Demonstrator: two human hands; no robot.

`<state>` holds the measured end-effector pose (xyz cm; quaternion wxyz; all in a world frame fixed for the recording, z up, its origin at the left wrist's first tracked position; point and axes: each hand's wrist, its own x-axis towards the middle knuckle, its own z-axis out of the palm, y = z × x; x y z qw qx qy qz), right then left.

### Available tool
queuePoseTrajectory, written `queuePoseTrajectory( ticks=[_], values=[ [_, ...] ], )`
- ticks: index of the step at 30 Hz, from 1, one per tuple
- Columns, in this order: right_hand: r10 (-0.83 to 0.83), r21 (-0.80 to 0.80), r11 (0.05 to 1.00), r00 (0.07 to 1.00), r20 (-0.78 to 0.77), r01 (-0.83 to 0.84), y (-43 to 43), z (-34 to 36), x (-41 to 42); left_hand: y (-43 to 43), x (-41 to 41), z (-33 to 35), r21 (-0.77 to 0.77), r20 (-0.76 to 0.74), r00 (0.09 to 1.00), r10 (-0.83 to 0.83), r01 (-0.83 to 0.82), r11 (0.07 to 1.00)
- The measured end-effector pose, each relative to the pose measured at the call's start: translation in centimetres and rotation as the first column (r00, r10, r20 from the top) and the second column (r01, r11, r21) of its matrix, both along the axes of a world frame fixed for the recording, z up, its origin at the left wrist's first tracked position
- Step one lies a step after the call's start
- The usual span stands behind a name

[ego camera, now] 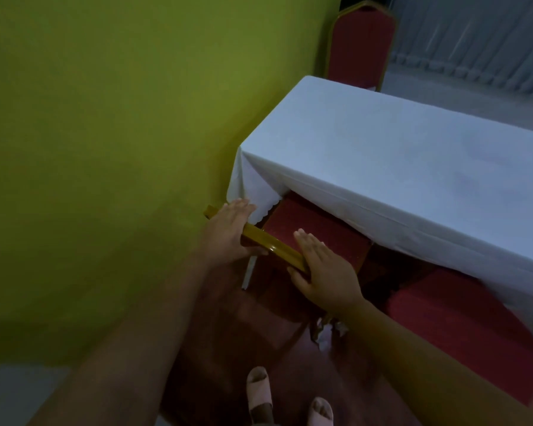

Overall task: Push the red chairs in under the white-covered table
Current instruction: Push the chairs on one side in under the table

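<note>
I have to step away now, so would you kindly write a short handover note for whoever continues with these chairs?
Left hand: flat, fingers spread, on the gold top rail of the near chair.
Right hand: flat on the same rail, further right.
Near chair seat: partly under the white-covered table, cloth edge draped over it.
Second red chair: to the right, seat partly out.
Third chair: at the far end.
Left: finish pushing this one, then check the others.

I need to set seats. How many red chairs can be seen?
3: one under both hands at the table's near side, one right of it, one behind the far end. Others may be hidden.
</note>
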<state>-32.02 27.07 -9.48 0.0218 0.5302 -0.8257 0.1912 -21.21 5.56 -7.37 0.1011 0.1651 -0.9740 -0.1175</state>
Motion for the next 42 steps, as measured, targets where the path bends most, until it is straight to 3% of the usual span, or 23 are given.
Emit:
queuePoseTrajectory(
  ticks=[7, 14, 26, 42],
  values=[
    [-0.049, 0.073, 0.996, 0.998, -0.045, 0.052, -0.6, 0.0, -0.9, -0.7, -1.0, -1.1, -0.007, -0.054, 0.998, -0.015, 0.015, 1.000],
    [-0.211, 0.067, 0.975, 0.978, -0.006, 0.211, -2.2, 0.4, 0.9, -0.8, -0.9, -2.3, 0.033, -0.127, 0.992, -0.008, 0.012, 0.999],
    [-0.242, 0.108, 0.963, 0.969, -0.054, 0.246, -3.0, 0.6, -1.8, -1.5, -3.3, -1.6, 0.046, -0.102, 0.995, -0.007, 0.012, 0.999],
    [-0.288, 0.093, 0.953, 0.958, -0.007, 0.287, -3.1, 0.5, -2.4, -0.8, -4.0, -2.8, 0.057, -0.198, 0.975, 0.098, -0.088, 0.994]
  ],
)
